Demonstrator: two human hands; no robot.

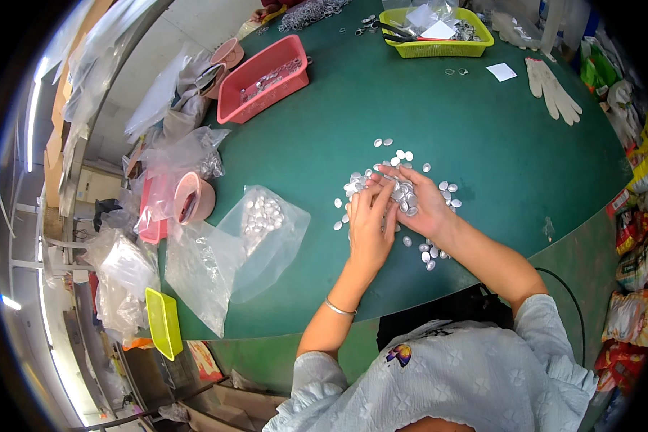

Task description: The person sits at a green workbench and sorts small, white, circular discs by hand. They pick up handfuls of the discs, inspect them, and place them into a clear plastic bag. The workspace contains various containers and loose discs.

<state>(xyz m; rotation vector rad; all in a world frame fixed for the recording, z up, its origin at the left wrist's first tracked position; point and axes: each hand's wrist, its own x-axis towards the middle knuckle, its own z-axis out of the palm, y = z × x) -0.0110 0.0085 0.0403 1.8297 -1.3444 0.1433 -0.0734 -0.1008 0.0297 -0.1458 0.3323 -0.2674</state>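
Note:
Small oval silver metal pieces (405, 198) lie heaped in the upturned, cupped palm of my right hand (430, 210). Against that palm rests my left hand (369, 232), its fingers stretched out and slightly apart beside the pieces. Whether a piece sits under its fingertips is hidden. Around and under both hands, more loose oval pieces (354, 185) are spread on the green table (324, 122). To the left lies a clear plastic bag (284, 248) with a cluster of similar pale oval pieces (261, 216) inside.
A pink basket (266, 97) with small metal parts stands at the far left. At the back is a yellow basket (439, 49) holding pliers and parts. A white glove (552, 90) lies far right. Pink cup (194, 197) and yellow-green tray (164, 324) line the left edge.

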